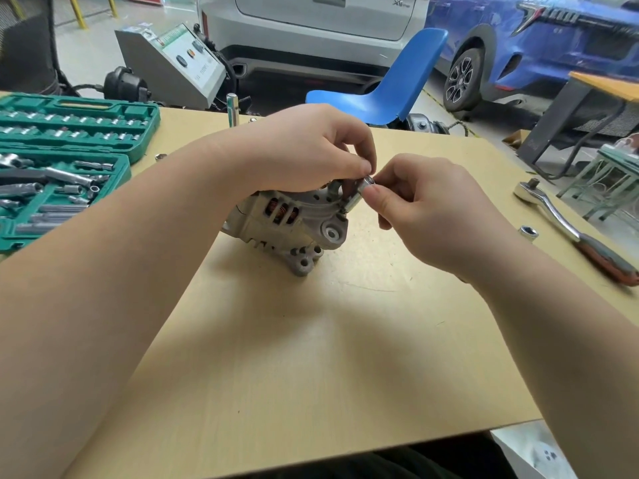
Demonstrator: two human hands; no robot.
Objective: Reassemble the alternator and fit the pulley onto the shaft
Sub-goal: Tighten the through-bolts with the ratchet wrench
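The grey cast alternator (pixel 290 223) stands on the wooden table (pixel 311 340), copper windings showing through its side slots. My left hand (pixel 311 150) lies over its top, and the fingers curl down on the housing. My right hand (pixel 428 209) pinches a small chrome socket (pixel 359 195) between thumb and fingers. The socket's lower end sits on a bolt at the housing's upper right edge. My left thumb and forefinger touch the socket's top. The pulley and shaft are hidden under my left hand.
An open green socket set case (pixel 69 160) fills the table's left side. A ratchet wrench with a red handle (pixel 570 229) lies at the right edge, a loose socket (pixel 528 233) beside it. A chrome extension bar (pixel 232 108) stands at the back. A blue chair (pixel 390 84) is behind the table.
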